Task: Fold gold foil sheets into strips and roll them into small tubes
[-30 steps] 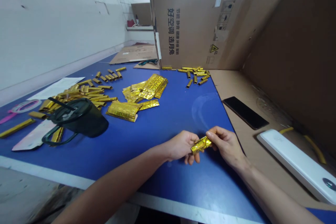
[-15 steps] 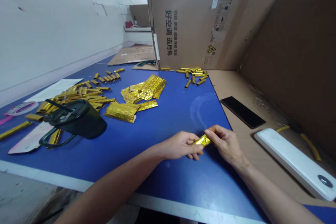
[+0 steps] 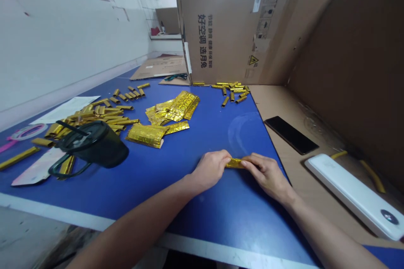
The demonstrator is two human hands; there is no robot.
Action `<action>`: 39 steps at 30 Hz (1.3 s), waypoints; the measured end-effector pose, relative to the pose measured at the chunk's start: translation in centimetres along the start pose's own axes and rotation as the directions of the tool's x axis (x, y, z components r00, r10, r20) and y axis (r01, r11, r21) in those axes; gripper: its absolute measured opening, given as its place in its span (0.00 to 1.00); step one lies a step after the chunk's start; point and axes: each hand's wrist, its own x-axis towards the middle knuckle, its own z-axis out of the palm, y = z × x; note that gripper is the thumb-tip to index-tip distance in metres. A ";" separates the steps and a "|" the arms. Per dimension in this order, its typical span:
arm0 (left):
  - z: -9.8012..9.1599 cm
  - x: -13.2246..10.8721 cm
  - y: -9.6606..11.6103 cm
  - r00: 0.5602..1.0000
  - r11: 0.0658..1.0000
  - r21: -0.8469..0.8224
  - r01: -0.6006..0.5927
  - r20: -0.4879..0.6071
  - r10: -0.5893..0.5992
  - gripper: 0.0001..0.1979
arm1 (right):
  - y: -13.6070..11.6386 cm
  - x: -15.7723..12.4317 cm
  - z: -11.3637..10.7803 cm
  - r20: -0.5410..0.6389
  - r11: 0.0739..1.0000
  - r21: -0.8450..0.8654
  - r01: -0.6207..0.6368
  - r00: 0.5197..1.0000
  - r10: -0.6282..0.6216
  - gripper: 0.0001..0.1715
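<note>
Between my two hands is a narrow strip of folded gold foil paper [image 3: 235,163], held level just over the blue tabletop [image 3: 202,210]. My left hand [image 3: 211,169] is closed on its left end, the knuckles turned up. Thumb and fingers of my right hand [image 3: 264,173] pinch the right end. Beyond my hands lies a pile of flat gold foil sheets [image 3: 181,106], with a thicker stack of gold foil paper [image 3: 147,135] nearer. Many folded gold foil pieces [image 3: 94,113] are heaped at the left, and a smaller group [image 3: 233,89] lies at the back.
A dark lidded cup [image 3: 104,145] with handle and straw stands at the left, beside pink-and-clear rings [image 3: 27,131] and a white sheet [image 3: 67,108]. Rightward, a phone [image 3: 292,134] and a white power bank [image 3: 353,195] lie on cardboard. A large carton [image 3: 233,29] rises behind.
My left hand has turned over, knuckles up, and shifted slightly left. The foil piece has gone from slanted to level, with its middle showing between my hands.
</note>
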 end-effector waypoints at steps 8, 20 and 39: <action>0.5 0.3 -0.6 0.987 0.981 0.169 -0.093 -0.113 0.113 0.13 | 0.7 -0.1 0.5 -0.004 0.955 -0.279 0.098 0.995 -0.103 0.18; 1.3 0.4 -1.3 0.993 0.948 0.304 -0.096 -0.029 0.110 0.12 | 0.0 0.1 0.7 0.152 0.876 -0.460 0.144 0.985 -0.083 0.15; 0.8 0.1 -0.6 0.977 0.860 0.466 -0.209 0.055 0.208 0.06 | 0.0 0.0 0.9 0.161 0.849 -0.491 0.196 0.978 -0.133 0.14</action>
